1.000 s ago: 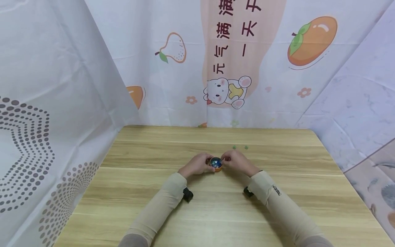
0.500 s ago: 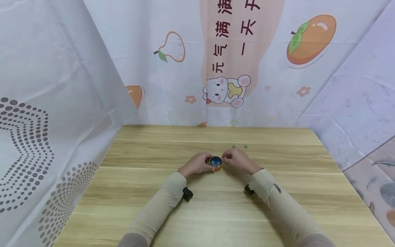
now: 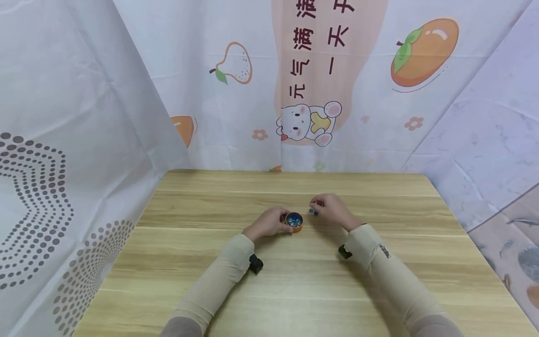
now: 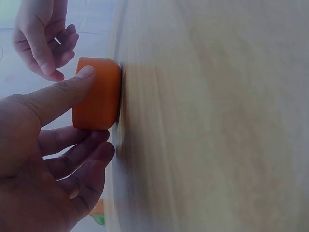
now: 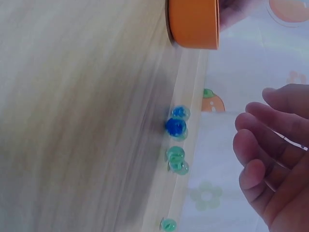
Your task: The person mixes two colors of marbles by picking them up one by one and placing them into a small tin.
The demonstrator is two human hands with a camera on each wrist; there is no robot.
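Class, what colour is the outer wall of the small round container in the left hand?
Orange; the small round container shows best in the left wrist view.

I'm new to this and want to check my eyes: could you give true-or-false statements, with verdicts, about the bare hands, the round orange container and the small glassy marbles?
1. The left hand holds the smooth, round orange container. True.
2. Every marble is inside the container. False: a translucent green, round marble lies on the pale wood-grained tabletop.
3. A deep-blue, glassy round marble sits on the tabletop. True.
4. The right hand grips the container. False: it is apart from it, close to marbles on the tabletop.
5. The container's open top faces up. True.
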